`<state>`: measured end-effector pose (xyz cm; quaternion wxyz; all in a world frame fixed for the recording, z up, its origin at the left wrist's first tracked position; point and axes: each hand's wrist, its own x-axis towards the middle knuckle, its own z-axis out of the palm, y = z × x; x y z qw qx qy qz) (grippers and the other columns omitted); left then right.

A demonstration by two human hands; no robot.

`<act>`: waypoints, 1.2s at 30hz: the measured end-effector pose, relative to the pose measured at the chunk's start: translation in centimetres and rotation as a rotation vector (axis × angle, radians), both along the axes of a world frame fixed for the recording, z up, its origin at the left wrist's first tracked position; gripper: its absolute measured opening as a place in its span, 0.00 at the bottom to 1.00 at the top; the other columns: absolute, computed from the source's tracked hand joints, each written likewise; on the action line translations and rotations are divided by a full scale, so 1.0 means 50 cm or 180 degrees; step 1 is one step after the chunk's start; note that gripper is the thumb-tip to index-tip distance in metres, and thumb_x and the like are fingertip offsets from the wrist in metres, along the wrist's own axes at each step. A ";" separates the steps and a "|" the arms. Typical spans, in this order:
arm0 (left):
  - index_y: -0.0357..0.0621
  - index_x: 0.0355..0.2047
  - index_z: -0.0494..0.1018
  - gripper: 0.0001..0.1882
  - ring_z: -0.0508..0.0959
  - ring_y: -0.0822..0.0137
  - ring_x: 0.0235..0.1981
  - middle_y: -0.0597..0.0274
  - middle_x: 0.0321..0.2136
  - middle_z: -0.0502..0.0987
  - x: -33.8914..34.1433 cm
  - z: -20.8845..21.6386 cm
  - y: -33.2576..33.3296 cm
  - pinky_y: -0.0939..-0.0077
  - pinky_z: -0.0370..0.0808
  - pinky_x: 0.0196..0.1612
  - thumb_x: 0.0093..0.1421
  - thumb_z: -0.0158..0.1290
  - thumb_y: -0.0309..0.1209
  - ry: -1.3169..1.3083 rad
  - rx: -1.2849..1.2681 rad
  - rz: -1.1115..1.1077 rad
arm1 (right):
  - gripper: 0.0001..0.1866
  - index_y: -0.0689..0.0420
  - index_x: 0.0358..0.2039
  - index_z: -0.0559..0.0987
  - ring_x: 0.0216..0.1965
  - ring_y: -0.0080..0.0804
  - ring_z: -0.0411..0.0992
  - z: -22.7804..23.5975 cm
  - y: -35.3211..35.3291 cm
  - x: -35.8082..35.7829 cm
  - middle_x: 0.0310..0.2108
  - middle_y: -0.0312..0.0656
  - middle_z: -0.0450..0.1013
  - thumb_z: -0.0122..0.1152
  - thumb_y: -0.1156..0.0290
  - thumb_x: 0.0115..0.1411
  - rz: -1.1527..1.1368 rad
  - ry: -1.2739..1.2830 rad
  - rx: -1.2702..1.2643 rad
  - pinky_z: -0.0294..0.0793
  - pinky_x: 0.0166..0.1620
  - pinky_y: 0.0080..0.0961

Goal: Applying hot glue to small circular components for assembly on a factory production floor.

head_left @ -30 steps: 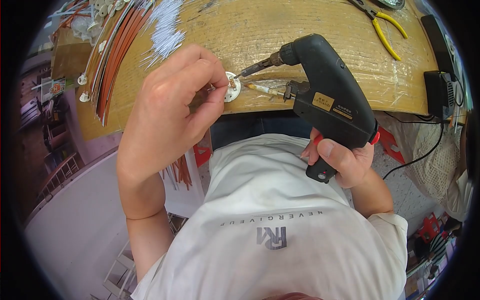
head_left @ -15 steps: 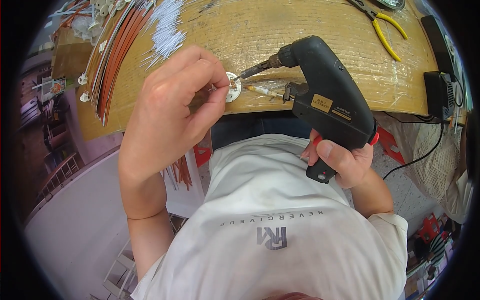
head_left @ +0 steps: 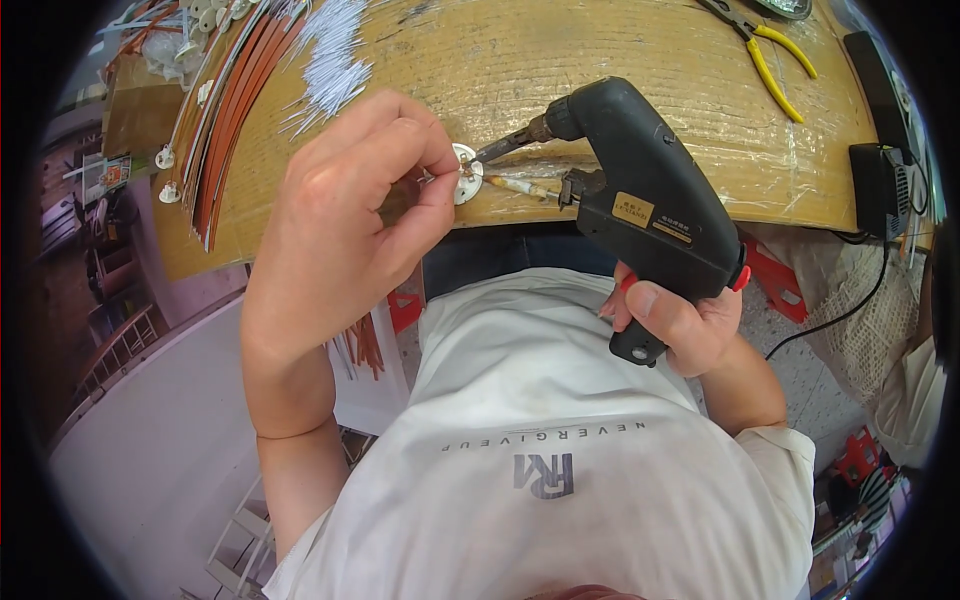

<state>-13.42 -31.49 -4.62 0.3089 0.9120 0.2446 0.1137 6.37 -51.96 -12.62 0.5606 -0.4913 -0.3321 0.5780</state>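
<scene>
In my right hand [head_left: 680, 320] is a black soldering gun [head_left: 650, 200], with my fingers wrapped around its handle near a red button. Its dark tip reaches left onto a small round white disc [head_left: 466, 188] at the table's near edge. Below the tip, a thin pale feed tube [head_left: 522, 186] runs from the gun toward the same disc. Thumb and fingers of my left hand [head_left: 350, 210] are pinched together at the disc's left side. What sits between them is too small and hidden to make out.
Bundles of orange-brown and white wires [head_left: 240, 110] lie at the far left, beside a heap of short white wires [head_left: 335, 60]. Yellow-handled pliers [head_left: 775, 65] rest at the far right. A black power box [head_left: 878, 190] with a cable stands by the right edge.
The soldering gun has shifted slightly left, bringing its tip and feed tube further over the disc. My left hand has barely moved.
</scene>
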 end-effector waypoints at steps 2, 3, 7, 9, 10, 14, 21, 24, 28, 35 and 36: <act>0.34 0.30 0.75 0.05 0.78 0.67 0.31 0.57 0.33 0.78 0.000 0.001 0.000 0.77 0.74 0.36 0.53 0.59 0.15 -0.0007 0.0003 -0.0015 | 0.24 0.69 0.54 0.70 0.27 0.30 0.78 0.001 -0.001 0.000 0.34 0.48 0.76 0.59 0.74 0.58 -0.0053 -0.0016 0.0027 0.83 0.35 0.31; 0.34 0.30 0.75 0.05 0.77 0.68 0.31 0.57 0.33 0.78 0.000 0.001 -0.001 0.78 0.74 0.35 0.53 0.59 0.15 -0.0009 -0.0034 0.0004 | 0.24 0.69 0.54 0.70 0.27 0.30 0.78 0.001 -0.001 0.000 0.34 0.48 0.76 0.59 0.74 0.58 -0.0052 -0.0017 0.0026 0.83 0.35 0.31; 0.33 0.30 0.75 0.05 0.76 0.69 0.31 0.57 0.33 0.78 0.000 -0.001 -0.001 0.78 0.73 0.35 0.53 0.58 0.14 -0.0027 -0.0101 0.0023 | 0.24 0.69 0.54 0.70 0.27 0.30 0.78 0.001 0.000 0.001 0.34 0.48 0.76 0.59 0.73 0.58 -0.0037 -0.0039 0.0089 0.83 0.35 0.31; 0.33 0.30 0.75 0.05 0.76 0.69 0.31 0.57 0.33 0.78 0.000 -0.002 0.000 0.79 0.73 0.35 0.53 0.58 0.14 -0.0038 -0.0095 0.0013 | 0.24 0.69 0.54 0.70 0.27 0.30 0.78 0.001 0.001 0.001 0.34 0.48 0.76 0.59 0.73 0.58 -0.0043 -0.0029 0.0104 0.83 0.35 0.31; 0.33 0.30 0.75 0.05 0.76 0.69 0.31 0.57 0.33 0.78 0.000 -0.003 0.001 0.79 0.73 0.35 0.53 0.58 0.14 -0.0050 -0.0091 0.0003 | 0.24 0.69 0.54 0.70 0.27 0.30 0.78 0.002 0.001 0.000 0.34 0.48 0.76 0.59 0.73 0.58 -0.0049 -0.0031 0.0070 0.83 0.35 0.31; 0.33 0.30 0.75 0.05 0.76 0.69 0.30 0.57 0.33 0.78 0.001 -0.004 0.002 0.78 0.73 0.35 0.53 0.58 0.14 -0.0076 -0.0088 0.0006 | 0.24 0.69 0.54 0.70 0.27 0.30 0.78 0.001 0.002 0.002 0.34 0.48 0.76 0.58 0.74 0.58 -0.0037 -0.0009 0.0003 0.83 0.35 0.31; 0.33 0.30 0.75 0.06 0.77 0.69 0.31 0.57 0.33 0.78 0.004 -0.003 0.000 0.78 0.73 0.35 0.52 0.58 0.14 -0.0117 -0.0068 0.0027 | 0.24 0.70 0.54 0.70 0.27 0.30 0.78 0.003 0.000 0.005 0.34 0.49 0.76 0.58 0.74 0.57 -0.0034 -0.0013 -0.0021 0.83 0.35 0.32; 0.34 0.29 0.75 0.05 0.77 0.68 0.31 0.57 0.33 0.78 0.003 -0.004 -0.001 0.78 0.73 0.35 0.52 0.58 0.14 -0.0117 -0.0059 0.0034 | 0.24 0.69 0.53 0.71 0.27 0.31 0.78 0.003 -0.001 0.003 0.34 0.49 0.76 0.58 0.74 0.57 -0.0110 0.0017 0.0075 0.84 0.35 0.32; 0.34 0.29 0.75 0.05 0.77 0.68 0.31 0.57 0.33 0.78 0.002 -0.005 0.001 0.78 0.73 0.35 0.52 0.58 0.14 -0.0105 -0.0006 0.0003 | 0.23 0.69 0.52 0.72 0.27 0.32 0.78 0.006 -0.007 0.005 0.37 0.50 0.77 0.59 0.73 0.57 -0.0246 0.0231 -0.0084 0.84 0.38 0.36; 0.34 0.30 0.75 0.05 0.77 0.68 0.32 0.57 0.33 0.78 0.000 -0.006 0.000 0.78 0.73 0.36 0.53 0.58 0.15 -0.0082 -0.0047 0.0027 | 0.25 0.70 0.54 0.71 0.27 0.32 0.78 0.009 -0.007 -0.002 0.45 0.54 0.76 0.60 0.72 0.57 -0.0238 0.0238 -0.0147 0.84 0.39 0.37; 0.34 0.30 0.75 0.05 0.77 0.68 0.31 0.57 0.33 0.78 0.001 -0.006 0.000 0.78 0.73 0.36 0.53 0.58 0.15 -0.0095 -0.0045 0.0032 | 0.25 0.70 0.54 0.71 0.27 0.32 0.78 0.008 -0.006 -0.001 0.45 0.54 0.76 0.60 0.72 0.57 -0.0237 0.0238 -0.0147 0.84 0.39 0.37</act>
